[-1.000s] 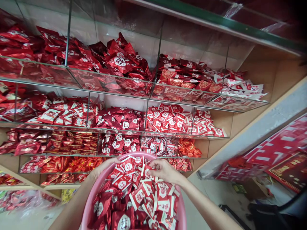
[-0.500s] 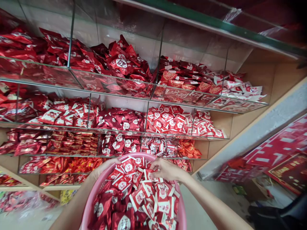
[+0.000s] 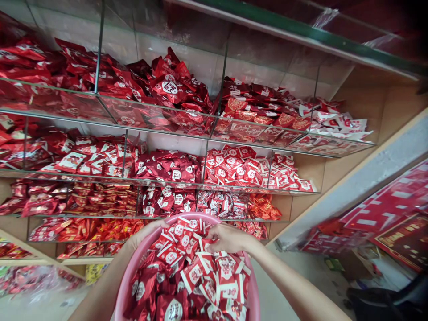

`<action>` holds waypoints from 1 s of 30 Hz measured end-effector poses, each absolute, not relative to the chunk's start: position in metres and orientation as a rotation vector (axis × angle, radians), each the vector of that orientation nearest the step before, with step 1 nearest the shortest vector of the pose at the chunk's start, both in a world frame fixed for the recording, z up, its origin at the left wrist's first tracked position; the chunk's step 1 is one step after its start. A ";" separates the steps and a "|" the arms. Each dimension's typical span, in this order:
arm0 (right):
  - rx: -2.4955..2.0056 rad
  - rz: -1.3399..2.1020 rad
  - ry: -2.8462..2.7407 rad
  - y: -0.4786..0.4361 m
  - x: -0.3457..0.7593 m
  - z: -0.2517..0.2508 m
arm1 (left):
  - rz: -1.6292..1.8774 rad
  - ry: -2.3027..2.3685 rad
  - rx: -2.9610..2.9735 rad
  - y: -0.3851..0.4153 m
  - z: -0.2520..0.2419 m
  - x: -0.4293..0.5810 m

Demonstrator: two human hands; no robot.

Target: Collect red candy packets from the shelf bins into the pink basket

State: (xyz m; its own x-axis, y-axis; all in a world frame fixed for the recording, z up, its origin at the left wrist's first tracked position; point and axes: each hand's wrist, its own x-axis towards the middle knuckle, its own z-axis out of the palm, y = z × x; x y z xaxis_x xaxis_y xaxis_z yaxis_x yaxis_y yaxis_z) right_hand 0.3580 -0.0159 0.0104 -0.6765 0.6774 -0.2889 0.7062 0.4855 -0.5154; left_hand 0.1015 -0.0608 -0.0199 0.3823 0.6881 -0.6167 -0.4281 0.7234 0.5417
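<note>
A pink plastic basket (image 3: 121, 285) is heaped with small sealed packets at the bottom middle. My left hand (image 3: 147, 232) is closed over its far-left rim, the fingertips hooked inside. Inside the basket, my right hand (image 3: 224, 238) is on the far right part of the heap, its fingers curled in a pinch on a red-and-white packet (image 3: 204, 244). That packet is partly hidden by the fingers. Larger dark red packets (image 3: 170, 307) with white ovals fill the left and near part; smaller red-and-white packets (image 3: 229, 267) cover the right.
Glass-fronted shelves (image 3: 261, 189) stand beyond the basket, divided into bins of red packets (image 3: 167, 87). A wooden side panel (image 3: 354, 156) slopes down on the right. Red printed sheets (image 3: 374, 209) lean by the wall. Something black (image 3: 384, 298) stands at the lower right.
The fingers of my right hand have curled in more among the packets, and a few packets near them have shifted. My left hand keeps its hold on the rim.
</note>
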 end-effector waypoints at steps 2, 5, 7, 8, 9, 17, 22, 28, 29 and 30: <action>1.260 -0.898 2.665 -0.016 0.357 0.011 | 0.691 0.854 0.283 -0.060 -0.027 0.098; 1.288 -0.814 2.660 -0.016 0.355 0.014 | 0.736 0.812 0.279 -0.059 -0.033 0.096; 1.316 -0.773 2.667 -0.016 0.355 0.015 | 0.737 0.789 0.276 -0.059 -0.031 0.098; 1.335 -0.751 2.671 -0.016 0.354 0.015 | 0.724 0.777 0.277 -0.059 -0.028 0.099; 1.357 -0.728 2.669 -0.017 0.354 0.015 | 0.710 0.767 0.280 -0.060 -0.026 0.100; 1.469 -0.819 2.654 -0.017 0.355 0.006 | 0.731 0.831 0.345 -0.059 -0.029 0.102; 1.542 -0.806 2.777 -0.018 0.362 0.016 | 0.693 0.864 0.384 -0.056 -0.027 0.100; 1.513 -0.898 3.143 -0.009 0.377 0.068 | 0.645 0.853 0.369 -0.049 -0.028 0.095; 1.547 -0.899 3.207 -0.005 0.380 0.077 | 0.654 0.857 0.371 -0.048 -0.031 0.095; 1.613 -0.871 3.263 0.001 0.384 0.086 | 0.669 0.861 0.373 -0.047 -0.033 0.095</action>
